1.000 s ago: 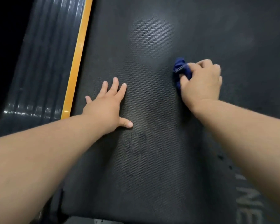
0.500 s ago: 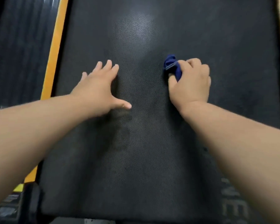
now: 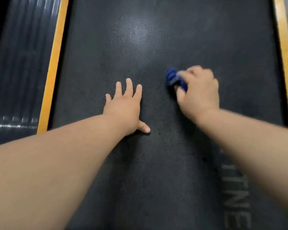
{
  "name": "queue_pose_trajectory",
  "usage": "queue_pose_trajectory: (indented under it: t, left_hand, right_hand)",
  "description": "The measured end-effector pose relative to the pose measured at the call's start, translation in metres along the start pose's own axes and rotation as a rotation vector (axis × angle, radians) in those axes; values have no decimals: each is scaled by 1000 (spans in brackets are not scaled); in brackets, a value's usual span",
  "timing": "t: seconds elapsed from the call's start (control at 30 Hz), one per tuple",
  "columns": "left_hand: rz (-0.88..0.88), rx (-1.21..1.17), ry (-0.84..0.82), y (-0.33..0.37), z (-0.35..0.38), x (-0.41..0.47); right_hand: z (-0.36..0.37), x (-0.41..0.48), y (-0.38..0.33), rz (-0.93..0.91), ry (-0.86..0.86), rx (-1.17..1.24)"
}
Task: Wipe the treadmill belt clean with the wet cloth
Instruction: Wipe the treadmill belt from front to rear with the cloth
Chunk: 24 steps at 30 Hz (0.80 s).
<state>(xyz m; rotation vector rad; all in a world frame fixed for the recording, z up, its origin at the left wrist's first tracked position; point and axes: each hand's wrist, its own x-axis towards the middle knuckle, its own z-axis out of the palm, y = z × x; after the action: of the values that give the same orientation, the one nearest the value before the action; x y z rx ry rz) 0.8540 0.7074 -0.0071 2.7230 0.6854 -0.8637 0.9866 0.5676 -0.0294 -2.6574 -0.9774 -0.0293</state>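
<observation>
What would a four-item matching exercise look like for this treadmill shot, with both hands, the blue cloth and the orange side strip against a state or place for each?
1. left hand
2. right hand
3. crumpled blue cloth
4. orange side strip

A. runs along the edge of the black textured treadmill belt
B. flat on the belt, fingers spread
C. bunched up against the belt
D. fingers curled round the cloth

Pairs: 1-B, 2-D, 3-C, 4-A.
</observation>
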Motion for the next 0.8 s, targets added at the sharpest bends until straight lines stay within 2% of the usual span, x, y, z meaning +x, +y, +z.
queue_pose_trajectory:
  t: [0.1,0.17,0.2,0.23,0.33,0.37,0.4,0.5,0.57,0.63,0.67,0.73,0.8]
  left_hand:
    - [-19,16,-29,6,-3,1]
    - [-24,23,-34,5,-4,1]
    - [-19,27,-38,5,-4,1]
    - [-13,22,-44,5,-4,1]
    - [-2,0,-13,1,1,1]
    - [3,6,-3,1,1,1]
    - [2,12,0,0,0,0]
    - [-15,31,-18,3,-4,-1]
    - [-40,53,-53,6,-10,-4]
    - [-24,86,-28,14,-17,-3]
    - [25,89,-1,21,-19,0]
    - [121,50,16,38,-18,6]
    - [121,15,30,50,-8,12]
  right_hand:
    - [-3,-60,-7,-236,-47,87]
    - [-10,-40,9,-512,-123,-17]
    - [-12,-21,18,-574,-113,-91]
    - [-12,-2,27,-525,-73,-140]
    - [-9,40,45,-46,-25,-193]
    - [-7,38,42,6,-18,-175]
    - [-7,28,34,-1,-25,-149]
    - [-11,-35,21,-217,-30,-43]
    - [-18,-73,19,-351,-120,1]
    - [-26,-65,29,-474,-214,-56]
    - [-28,-47,35,-482,-204,-108]
    - [-27,-6,46,-266,-124,-158]
    - [-23,22,58,-34,-89,-153]
